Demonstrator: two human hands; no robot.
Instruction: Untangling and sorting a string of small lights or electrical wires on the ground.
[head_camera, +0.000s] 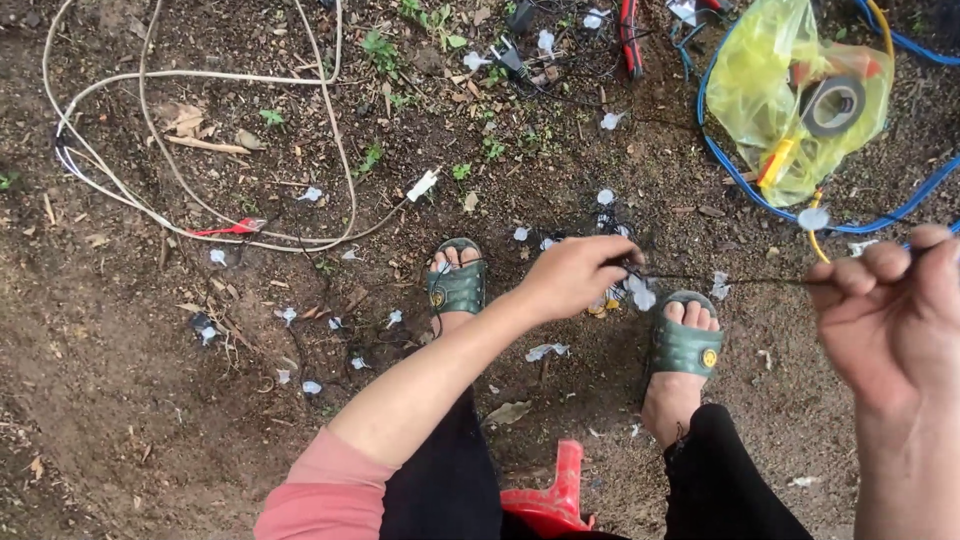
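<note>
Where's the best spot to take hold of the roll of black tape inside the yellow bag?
Probably through its centre hole. The roll of black tape lies nearly flat inside the yellow bag, its open core facing up, so one finger inside and a thumb on the outer wall, coming straight down from above, should hold. The bag's film covers it, so open the bag first.

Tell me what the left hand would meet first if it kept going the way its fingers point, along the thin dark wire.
Probably the right hand. The left hand points right along the taut thin dark wire, and nothing else shows on that line, though depth is hard to judge.
</note>
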